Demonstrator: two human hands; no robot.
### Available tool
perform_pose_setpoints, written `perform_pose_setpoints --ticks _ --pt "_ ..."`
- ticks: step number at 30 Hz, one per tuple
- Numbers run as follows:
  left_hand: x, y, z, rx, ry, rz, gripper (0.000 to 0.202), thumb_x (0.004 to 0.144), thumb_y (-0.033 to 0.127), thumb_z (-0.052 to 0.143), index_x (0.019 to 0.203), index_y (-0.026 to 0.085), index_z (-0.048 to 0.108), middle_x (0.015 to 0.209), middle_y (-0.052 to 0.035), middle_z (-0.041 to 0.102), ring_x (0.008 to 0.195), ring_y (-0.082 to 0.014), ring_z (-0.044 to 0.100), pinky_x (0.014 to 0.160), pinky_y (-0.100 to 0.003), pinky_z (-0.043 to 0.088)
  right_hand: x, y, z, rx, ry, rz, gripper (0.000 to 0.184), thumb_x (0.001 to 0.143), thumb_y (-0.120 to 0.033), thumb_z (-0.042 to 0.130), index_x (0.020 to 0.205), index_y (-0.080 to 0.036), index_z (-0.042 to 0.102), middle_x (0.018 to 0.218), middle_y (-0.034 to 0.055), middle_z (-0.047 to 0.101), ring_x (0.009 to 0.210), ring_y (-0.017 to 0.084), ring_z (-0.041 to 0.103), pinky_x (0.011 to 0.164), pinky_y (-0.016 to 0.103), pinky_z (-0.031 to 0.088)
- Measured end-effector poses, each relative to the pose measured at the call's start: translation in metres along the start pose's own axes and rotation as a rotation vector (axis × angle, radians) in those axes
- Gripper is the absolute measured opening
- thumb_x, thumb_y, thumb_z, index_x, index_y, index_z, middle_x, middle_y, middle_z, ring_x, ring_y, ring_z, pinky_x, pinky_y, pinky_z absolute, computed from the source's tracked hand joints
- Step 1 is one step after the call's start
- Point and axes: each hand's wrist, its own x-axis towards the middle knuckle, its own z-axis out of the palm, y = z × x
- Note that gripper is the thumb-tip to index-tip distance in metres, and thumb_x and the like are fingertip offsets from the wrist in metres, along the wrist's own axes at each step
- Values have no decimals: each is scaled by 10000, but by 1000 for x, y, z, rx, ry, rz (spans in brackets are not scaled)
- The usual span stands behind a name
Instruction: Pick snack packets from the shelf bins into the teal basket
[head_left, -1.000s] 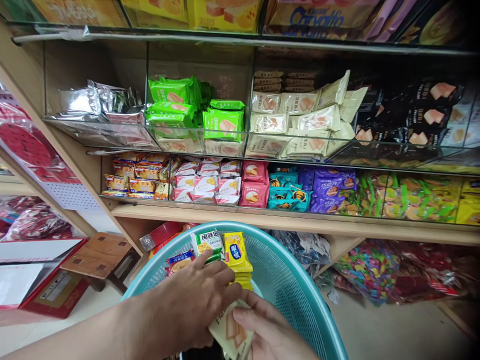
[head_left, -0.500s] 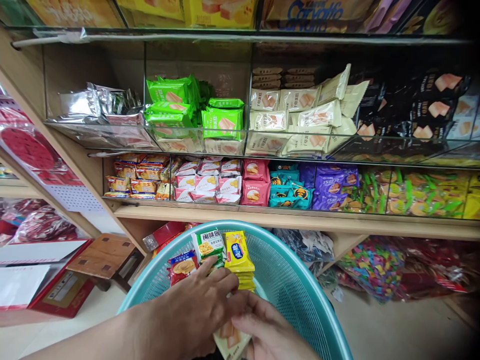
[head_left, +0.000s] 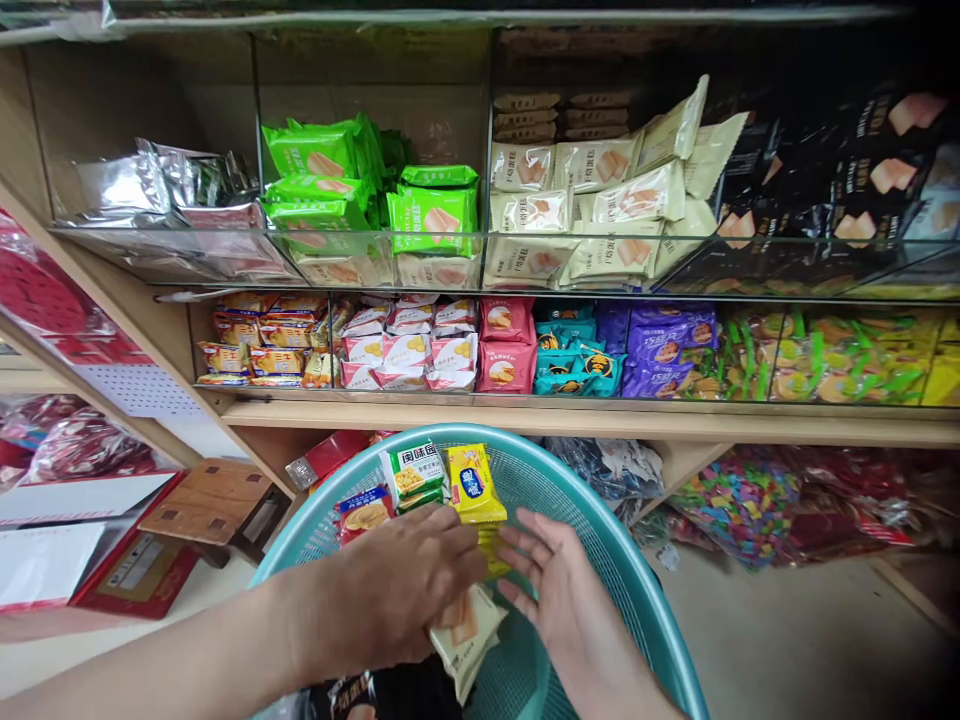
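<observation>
A teal mesh basket (head_left: 600, 540) sits low in front of me. Standing against its far inner wall are a green snack packet (head_left: 411, 470), a yellow packet (head_left: 472, 482) and a red-and-blue packet (head_left: 364, 512). My left hand (head_left: 397, 590) reaches into the basket with its fingers pressed on cream wafer packets (head_left: 466, 632), holding them against the standing packets. My right hand (head_left: 559, 590) hovers just right of them, fingers spread and empty, touching nothing that I can see.
Glass-fronted shelf bins hold green packets (head_left: 431, 215), cream packets (head_left: 600, 215), silver packs (head_left: 172, 195) and small snacks below (head_left: 409, 350). A wooden stool (head_left: 217, 505) and red boxes (head_left: 127, 575) stand on the floor at left. Colourful candy bags (head_left: 739, 500) lie under the shelf.
My right hand has let go of the cream packets and opened, moving up and right. My left hand stays pressed on them. The view has tilted down slightly.
</observation>
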Motion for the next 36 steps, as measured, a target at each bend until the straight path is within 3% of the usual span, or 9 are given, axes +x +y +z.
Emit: perform_pose_setpoints --ticks 6,12,20,24,30,36 --pt "16 12 21 180 -36 133 255 753 286 594 963 143 575 932 -74 643 874 -214 558 771 -318 414 8 8 -8 13 159 -34 431 672 -429 627 1061 -269 534 1076 1 614 1104 190 481 769 276 418" --pt "24 9 46 326 -39 128 202 758 257 585 923 140 591 889 -74 661 835 -213 574 741 -327 408 9 18 -16 -16 201 -9 353 699 -390 620 1023 -257 575 1048 8 629 1102 194 490 795 298 389" --pt "21 0 59 367 101 116 94 783 234 577 835 169 621 810 -40 658 796 -197 549 732 -328 385 12 31 -15 -82 212 67 240 686 -307 669 919 -267 628 1003 7 651 1036 204 511 714 282 360" --pt "20 4 61 368 137 105 94 795 194 549 834 159 627 813 -49 659 814 -197 549 752 -326 378 18 43 -22 -141 184 56 254 660 -325 678 905 -266 644 1015 7 648 1020 208 513 713 283 360" --pt "19 8 62 342 123 83 200 816 177 514 973 166 636 912 -66 668 924 -212 535 824 -336 371 23 58 -31 -287 118 60 287 659 -363 634 925 -255 646 1056 20 633 1029 225 502 759 320 349" --pt "15 8 67 400 103 70 262 838 192 441 989 151 651 948 -92 668 941 -234 514 916 -353 326 22 64 -36 -257 -23 36 286 699 -415 644 923 -238 662 1126 29 617 1139 209 467 861 292 373"
